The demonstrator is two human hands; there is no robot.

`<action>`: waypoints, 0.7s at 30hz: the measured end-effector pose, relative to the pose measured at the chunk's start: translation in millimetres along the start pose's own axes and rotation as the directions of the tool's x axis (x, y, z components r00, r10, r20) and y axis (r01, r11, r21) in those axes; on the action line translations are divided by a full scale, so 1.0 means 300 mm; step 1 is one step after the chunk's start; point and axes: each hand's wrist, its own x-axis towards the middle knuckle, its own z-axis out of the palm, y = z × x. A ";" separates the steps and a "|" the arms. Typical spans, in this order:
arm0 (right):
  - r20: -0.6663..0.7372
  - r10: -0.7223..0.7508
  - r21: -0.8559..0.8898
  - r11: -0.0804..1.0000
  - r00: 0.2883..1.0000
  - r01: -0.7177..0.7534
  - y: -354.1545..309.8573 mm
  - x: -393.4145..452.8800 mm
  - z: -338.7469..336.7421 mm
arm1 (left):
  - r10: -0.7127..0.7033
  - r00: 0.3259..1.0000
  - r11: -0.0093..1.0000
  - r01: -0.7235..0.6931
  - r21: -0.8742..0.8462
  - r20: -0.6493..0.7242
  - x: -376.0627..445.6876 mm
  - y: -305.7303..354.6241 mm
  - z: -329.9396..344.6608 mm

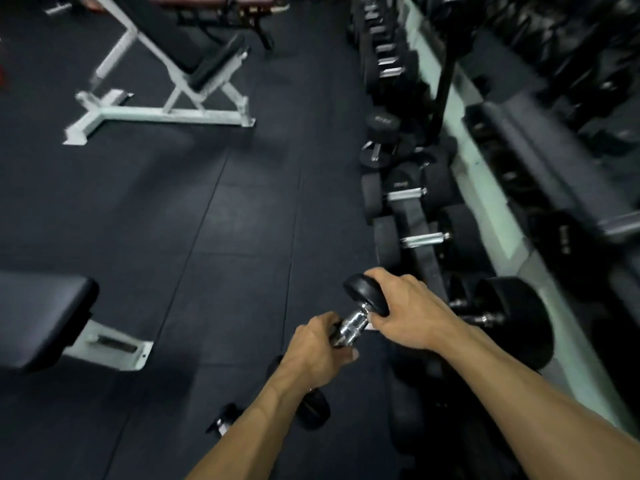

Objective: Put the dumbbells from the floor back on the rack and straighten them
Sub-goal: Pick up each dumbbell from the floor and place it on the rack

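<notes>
Both hands carry one dumbbell [360, 315] in the air, just left of the rack [491, 188]. Left hand [318, 351] is clenched round the chrome handle; right hand [405, 313] wraps over the far black head. The near head is hidden behind the left hand.

Risks, judged from here:
- Right hand sits on a round head, not the bar. It could slip and the weight would tip toward the floor [207, 202].
- Lower rack row is crowded with bigger dumbbells, so fingers could get pinched on set-down.
- Another dumbbell [308, 410] lies on the floor by the person's left forearm, close underfoot. Trip hazard while stepping to the rack.
- View is blurred, so the free slot cannot be made out.
</notes>
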 end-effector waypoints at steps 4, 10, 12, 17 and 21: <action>-0.059 0.050 -0.034 0.998 0.997 -0.052 0.036 0.020 -0.220 | 0.097 0.993 0.994 -0.100 0.050 0.063 0.083 0.198 -0.049; -0.133 0.123 -0.049 0.990 0.983 -0.131 0.125 0.078 -0.460 | 0.294 0.922 0.917 -0.346 0.199 0.252 0.224 0.445 -0.134; -0.148 0.149 -0.044 0.987 0.978 -0.157 0.171 0.095 -0.532 | 0.320 0.897 0.898 -0.390 0.204 0.305 0.278 0.527 -0.145; -0.186 0.211 -0.022 0.975 0.960 -0.219 0.334 0.154 -0.697 | 0.380 0.835 0.860 -0.477 0.179 0.397 0.457 0.730 -0.108; -0.210 0.266 0.015 0.963 0.941 -0.269 0.524 0.225 -0.789 | 0.384 0.804 0.843 -0.506 0.183 0.454 0.654 0.876 -0.024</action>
